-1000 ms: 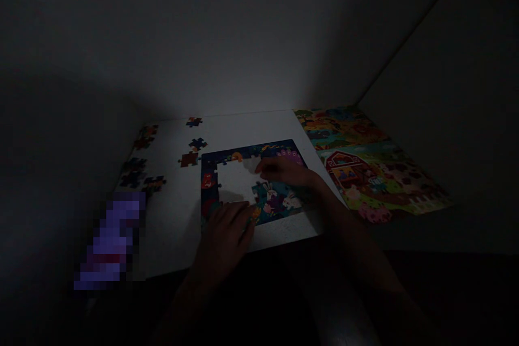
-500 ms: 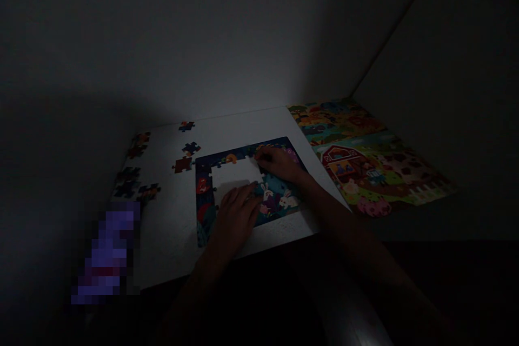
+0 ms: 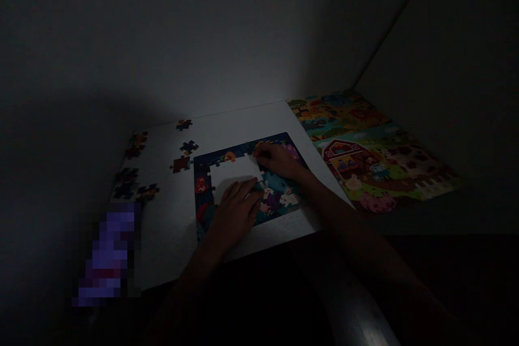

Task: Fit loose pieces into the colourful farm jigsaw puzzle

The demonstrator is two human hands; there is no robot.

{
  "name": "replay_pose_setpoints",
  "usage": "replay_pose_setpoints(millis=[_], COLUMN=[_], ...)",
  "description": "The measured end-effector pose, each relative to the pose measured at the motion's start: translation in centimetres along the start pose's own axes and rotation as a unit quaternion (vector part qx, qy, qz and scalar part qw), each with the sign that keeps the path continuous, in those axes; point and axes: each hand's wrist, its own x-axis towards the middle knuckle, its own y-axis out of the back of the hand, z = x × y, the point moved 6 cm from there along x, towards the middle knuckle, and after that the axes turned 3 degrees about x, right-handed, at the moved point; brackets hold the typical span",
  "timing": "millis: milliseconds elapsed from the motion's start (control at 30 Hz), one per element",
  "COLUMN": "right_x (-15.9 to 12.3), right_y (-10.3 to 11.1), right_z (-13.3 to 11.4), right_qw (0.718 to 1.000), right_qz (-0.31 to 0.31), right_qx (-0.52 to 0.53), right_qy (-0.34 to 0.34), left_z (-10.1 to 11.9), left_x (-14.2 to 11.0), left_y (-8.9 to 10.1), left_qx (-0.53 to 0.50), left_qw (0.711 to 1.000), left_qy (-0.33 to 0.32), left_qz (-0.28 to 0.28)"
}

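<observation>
A partly assembled jigsaw puzzle (image 3: 279, 203) with white rabbits and a dark blue border lies on a white table; a bare white gap shows in its middle. My left hand (image 3: 235, 211) rests flat over the lower part of the gap and the puzzle's near edge, fingers stretched out. At the gap's upper right corner, my right hand (image 3: 278, 159) has its thumb and fingertips drawn together against the puzzle. Whatever lies between those fingertips is hidden in the dark.
Loose puzzle pieces (image 3: 181, 164) lie left of the puzzle, with several more pieces (image 3: 126, 183) along the table's left edge. A farm picture (image 3: 379, 170) and an animal picture (image 3: 344, 113) lie to the right. A pixelated purple patch (image 3: 109, 251) is at lower left. White walls stand behind.
The view has shifted slightly. Both hands keep nearly the same places on the puzzle, and the loose pieces look unmoved.
</observation>
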Motion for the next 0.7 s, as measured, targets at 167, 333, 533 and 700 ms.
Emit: replay_pose_setpoints(millis=[167, 333, 533, 700], right_x=[0.1, 0.1, 0.1, 0.2], right_y=[-0.2, -0.1, -0.2, 1.6], right_z=[0.2, 0.2, 0.3, -1.5], right_qw=[1.0, 1.0, 1.0, 0.996], right_qz=[0.0, 0.009, 0.006, 0.069], right_qx=[-0.006, -0.007, 0.019, 0.057], right_qy=[-0.005, -0.01, -0.009, -0.01], left_z=[0.1, 0.7, 1.1, 1.2], left_x=[-0.2, -0.6, -0.8, -1.3], left_y=[-0.6, -0.8, -0.8, -0.4], left_qx=[0.008, 0.029, 0.019, 0.026], left_qw=[0.999, 0.999, 1.0, 0.999], left_qy=[-0.011, 0.003, 0.015, 0.023], left_qz=[-0.03, -0.04, -0.006, 0.035])
